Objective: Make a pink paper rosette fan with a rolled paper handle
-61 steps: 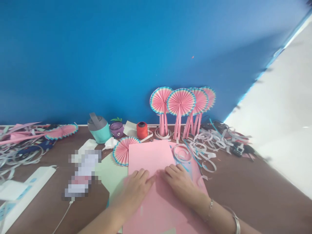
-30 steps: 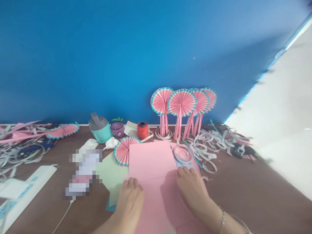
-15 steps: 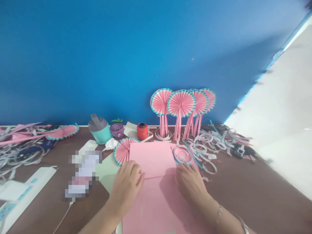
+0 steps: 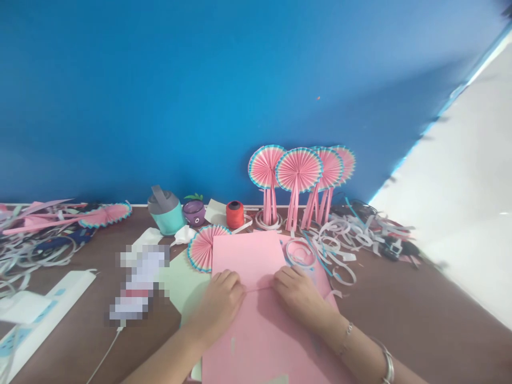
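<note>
A smaller pink paper [image 4: 248, 256] lies over a larger pink sheet [image 4: 264, 336] on the brown table. My left hand [image 4: 226, 296] rests with curled fingers at the lower left of the smaller paper, along its near edge. At the lower right of that edge, my right hand [image 4: 298, 293] is also closed, its fingers bent down on the paper. Whatever lies under the fingertips is hidden. A pleated pink fan [image 4: 206, 248] touches the paper's left side, and a tape roll [image 4: 300, 252] sits at its right.
Several round pink fans [image 4: 298, 169] stand against the blue wall. Behind the papers are a red thread spool [image 4: 234, 215], purple cup [image 4: 194, 212] and teal container [image 4: 166, 213]. Curled strips [image 4: 340, 234] lie right; a power strip [image 4: 48, 320] lies left.
My right hand has moved left and my left hand slightly right, so both are closer together along the smaller paper's near edge. The view has shifted slightly.
</note>
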`<action>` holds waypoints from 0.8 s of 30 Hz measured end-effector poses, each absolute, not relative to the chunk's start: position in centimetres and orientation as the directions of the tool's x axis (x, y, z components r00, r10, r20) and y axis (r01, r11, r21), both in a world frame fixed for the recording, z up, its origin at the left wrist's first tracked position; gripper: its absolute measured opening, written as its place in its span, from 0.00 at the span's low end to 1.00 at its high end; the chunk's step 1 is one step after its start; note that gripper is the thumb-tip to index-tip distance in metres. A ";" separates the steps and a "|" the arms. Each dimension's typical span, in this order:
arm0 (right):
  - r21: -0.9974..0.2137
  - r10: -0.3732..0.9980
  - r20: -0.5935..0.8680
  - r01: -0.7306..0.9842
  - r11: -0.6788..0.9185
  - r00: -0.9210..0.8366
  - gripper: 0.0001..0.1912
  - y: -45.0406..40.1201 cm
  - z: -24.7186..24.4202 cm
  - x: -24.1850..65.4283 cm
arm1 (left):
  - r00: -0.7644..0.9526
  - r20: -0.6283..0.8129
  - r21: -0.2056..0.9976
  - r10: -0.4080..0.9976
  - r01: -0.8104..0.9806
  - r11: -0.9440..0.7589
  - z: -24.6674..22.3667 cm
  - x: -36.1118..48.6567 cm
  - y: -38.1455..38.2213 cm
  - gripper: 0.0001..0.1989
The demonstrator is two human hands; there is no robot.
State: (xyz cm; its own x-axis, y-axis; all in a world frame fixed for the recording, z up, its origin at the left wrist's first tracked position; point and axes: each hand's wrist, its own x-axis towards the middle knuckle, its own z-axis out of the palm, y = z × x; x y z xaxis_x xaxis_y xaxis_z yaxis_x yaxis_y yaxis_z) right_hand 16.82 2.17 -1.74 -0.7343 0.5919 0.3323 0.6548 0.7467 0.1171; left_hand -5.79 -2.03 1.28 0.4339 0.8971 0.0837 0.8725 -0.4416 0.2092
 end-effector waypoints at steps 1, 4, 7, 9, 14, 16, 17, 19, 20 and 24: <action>0.110 0.600 0.332 0.662 0.741 -0.728 0.11 2.1 -1.7 16.8 | 0.439 0.077 0.208 0.895 0.871 -0.445 1.4 -5.8 -2.0 0.12; 0.056 0.626 0.324 0.675 0.735 -0.709 0.08 2.0 -1.6 16.7 | 0.466 0.038 0.195 0.884 0.864 -0.463 1.4 -5.9 -2.0 0.11; 0.014 0.612 0.310 0.648 0.762 -0.727 0.08 1.9 -1.7 16.5 | 0.485 0.019 0.189 0.874 0.857 -0.479 1.3 -5.9 -2.0 0.10; 0.007 0.606 0.305 0.638 0.770 -0.735 0.09 1.9 -1.9 16.4 | 0.470 0.031 0.203 0.882 0.861 -0.466 1.1 -5.9 -2.0 0.11; -0.108 0.691 0.277 0.693 0.712 -0.667 0.08 1.9 -2.4 16.5 | 0.414 0.046 0.277 0.909 0.869 -0.410 1.1 -5.8 -2.0 0.14; -0.151 0.709 0.269 0.699 0.699 -0.652 0.08 1.8 -2.5 16.6 | 0.407 0.038 0.307 0.913 0.865 -0.398 1.1 -5.8 -1.9 0.14; -0.167 0.715 0.266 0.699 0.695 -0.647 0.07 1.8 -2.6 16.6 | 0.396 0.035 0.327 0.918 0.863 -0.384 1.2 -5.8 -1.9 0.14; -0.196 0.730 0.256 0.705 0.681 -0.634 0.07 1.8 -2.6 16.6 | 0.352 0.033 0.370 0.935 0.865 -0.339 1.1 -5.9 -1.8 0.14; -0.210 0.741 0.248 0.712 0.670 -0.624 0.07 1.8 -2.6 16.6 | 0.325 0.032 0.392 0.945 0.866 -0.311 1.0 -5.9 -1.7 0.13; -0.277 0.771 0.223 0.719 0.637 -0.597 0.08 2.0 -2.2 16.4 | 0.254 0.021 0.457 0.967 0.858 -0.235 0.8 -5.9 -1.4 0.12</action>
State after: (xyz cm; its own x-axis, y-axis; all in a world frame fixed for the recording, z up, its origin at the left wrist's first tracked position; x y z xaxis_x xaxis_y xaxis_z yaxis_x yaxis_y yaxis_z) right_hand 16.42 2.00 -2.16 -0.5967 0.7707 0.2235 0.7191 0.6371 -0.2773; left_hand -5.91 -1.40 0.81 0.2539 0.9670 0.0209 0.8579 -0.2351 0.4570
